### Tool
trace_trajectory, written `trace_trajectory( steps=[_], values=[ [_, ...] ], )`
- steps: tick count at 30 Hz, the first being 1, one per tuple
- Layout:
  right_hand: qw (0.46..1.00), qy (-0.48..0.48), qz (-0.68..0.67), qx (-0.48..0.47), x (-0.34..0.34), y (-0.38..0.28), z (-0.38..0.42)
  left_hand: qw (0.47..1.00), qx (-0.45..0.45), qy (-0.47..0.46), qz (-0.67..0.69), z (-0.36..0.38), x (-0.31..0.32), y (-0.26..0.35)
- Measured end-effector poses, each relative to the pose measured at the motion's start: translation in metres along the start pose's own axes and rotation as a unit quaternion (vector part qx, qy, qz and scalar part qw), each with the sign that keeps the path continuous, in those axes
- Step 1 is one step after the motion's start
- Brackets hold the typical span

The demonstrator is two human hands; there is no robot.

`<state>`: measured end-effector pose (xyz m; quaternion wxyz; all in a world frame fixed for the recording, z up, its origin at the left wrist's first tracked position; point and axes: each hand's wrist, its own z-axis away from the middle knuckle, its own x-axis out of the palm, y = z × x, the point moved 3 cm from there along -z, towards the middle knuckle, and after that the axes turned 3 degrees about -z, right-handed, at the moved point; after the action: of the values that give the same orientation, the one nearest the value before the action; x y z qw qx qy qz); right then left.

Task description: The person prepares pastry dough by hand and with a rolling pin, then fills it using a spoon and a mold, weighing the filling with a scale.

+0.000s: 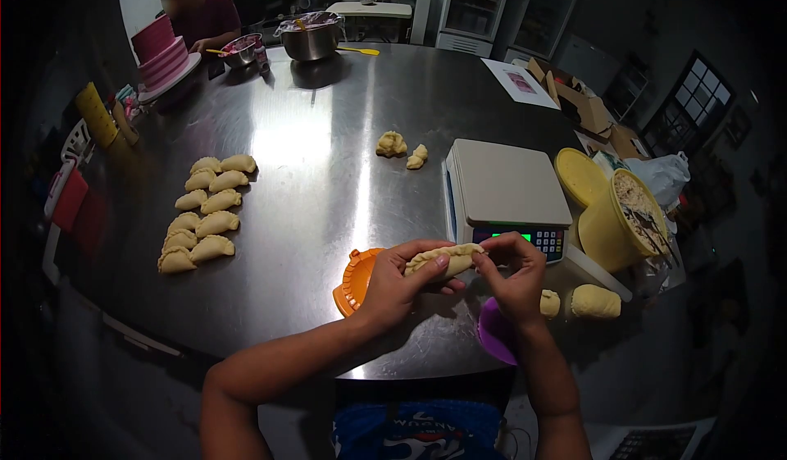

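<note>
A pale dough pastry with a crimped upper edge is held above the table's front edge. My left hand cradles its left end, thumb on its front. At the right end my right hand pinches the edge between thumb and fingers. An orange dough mold lies left of my left hand, partly hidden by it. Below my right hand is a purple round piece, partly covered. To the right lie a dough roll and a smaller dough piece. Several crimped pastries form two columns at the left.
A scale stands behind my right hand, beside a yellow tub of filling. Dough scraps lie mid-table. Farther back are a metal bowl, a pink cake and a seated person.
</note>
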<state>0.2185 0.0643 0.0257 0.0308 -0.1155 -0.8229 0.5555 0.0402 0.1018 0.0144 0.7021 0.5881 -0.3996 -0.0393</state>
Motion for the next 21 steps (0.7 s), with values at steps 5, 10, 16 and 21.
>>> trace_trajectory(
  steps=[5,10,16,21],
  values=[
    [0.973,-0.015,0.162,-0.166,0.001,-0.02,-0.001,1.0,-0.014,-0.001,0.019,0.001,0.0,0.0],
    [0.936,-0.014,0.225,-0.27,0.004,-0.027,0.001,0.998,-0.021,-0.007,0.051,0.0,0.0,-0.001],
    [0.914,-0.037,0.272,-0.3,0.006,-0.028,0.005,0.997,-0.031,-0.012,0.068,0.0,-0.001,-0.002],
    [0.943,-0.049,0.214,-0.251,0.007,-0.034,0.004,0.996,-0.026,-0.015,0.078,-0.001,-0.002,-0.002]
  ],
)
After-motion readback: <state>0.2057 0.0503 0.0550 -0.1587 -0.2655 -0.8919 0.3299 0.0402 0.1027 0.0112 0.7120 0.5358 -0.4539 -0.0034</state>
